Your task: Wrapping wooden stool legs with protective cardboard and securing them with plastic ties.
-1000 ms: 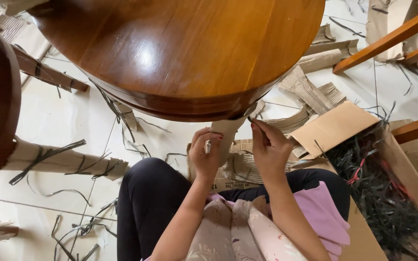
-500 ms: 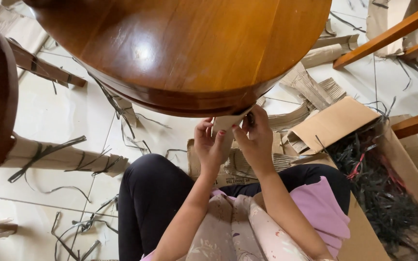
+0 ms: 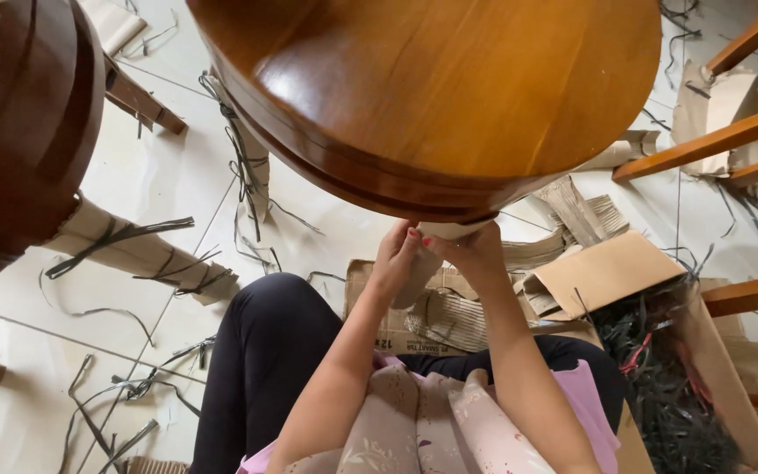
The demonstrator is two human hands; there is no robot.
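Note:
A round, glossy brown wooden table top fills the upper middle of the head view. Just under its near edge stands a table leg wrapped in beige cardboard, mostly hidden by the top and my hands. My left hand curls around the wrapping from the left, red nails showing. From the right, my right hand presses against the same wrapping, fingers closed on it right below the rim. I sit on the floor, and my knee in black trousers is beside the leg.
A dark wooden piece looms at the left. A cardboard-wrapped leg lies on the pale floor among loose black straps. An open cardboard box holds more straps at the right. Orange wooden rails cross the right edge.
Both hands have risen and closed together on the wrapped leg, tight under the table rim. The view has shifted nearer to the table top.

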